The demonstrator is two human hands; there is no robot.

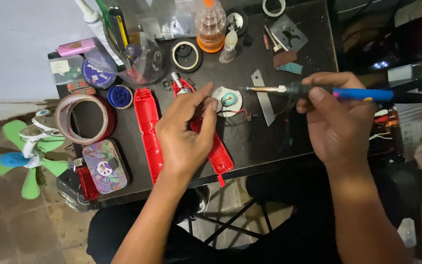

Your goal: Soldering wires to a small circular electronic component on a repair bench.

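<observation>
My right hand (338,117) grips a soldering iron with a blue and black handle (362,94); its metal tip points left toward a small white round part (229,99) with a teal centre and red and black wires. My left hand (186,129) rests over a red plastic casing half (218,155), its fingertips pinching something thin beside the white round part. A second red casing half (148,124) lies to the left of that hand.
A small dark table (250,142) carries a wide tape roll (81,117), a patterned tin (104,166), a blue spool (120,97), a clear jar (211,27), a metal blade (263,98) and tape rings. A green fan (25,151) lies on the floor at left.
</observation>
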